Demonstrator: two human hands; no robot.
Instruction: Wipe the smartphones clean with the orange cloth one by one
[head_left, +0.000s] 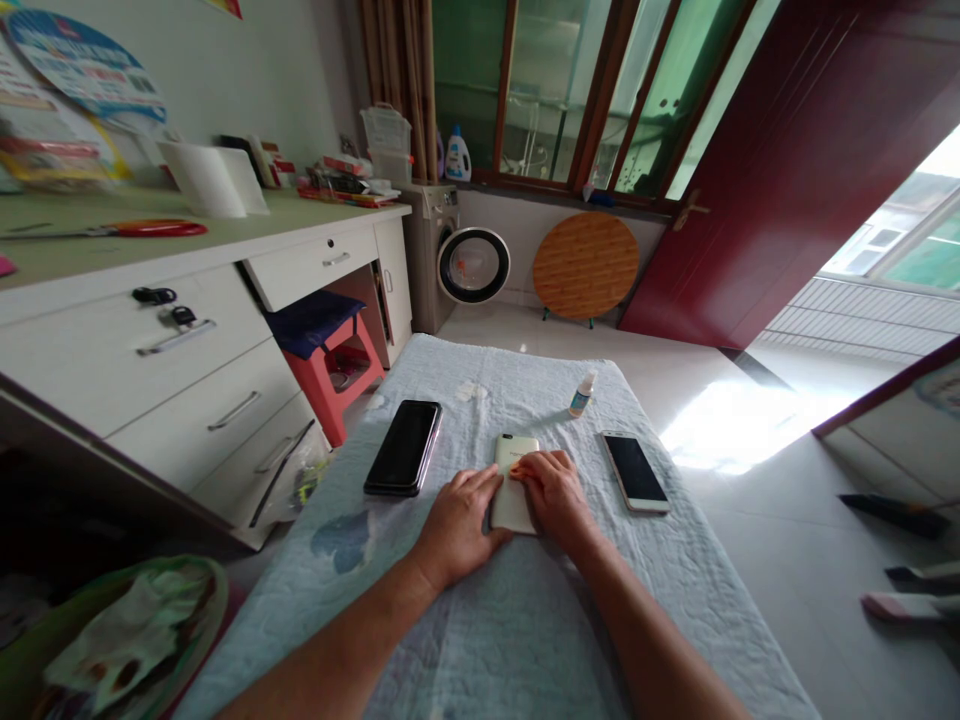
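A white phone (514, 512) lies face down on the cloth-covered table, its camera end pointing away from me. My left hand (459, 515) grips its left side, with the fingertips at the edge and the thumb near the bottom. Over the right part of the phone's back, my right hand (553, 492) has its fingers bent around a small orange piece (516, 470), maybe cloth, mostly hidden by the fingers. A black phone (405, 448) lies to the left, screen up. On the right rests another white phone (636, 474) with a dark screen. Beyond it stands a small spray bottle (580, 395).
The table wears a pale blue quilted cover (480, 385). Along the left runs a white desk (247, 345) with a red stool (337, 365) tucked beside it. A basket (217, 610) stands at lower left. Behind are a washing machine (427, 255) and a round wooden tabletop (586, 265).
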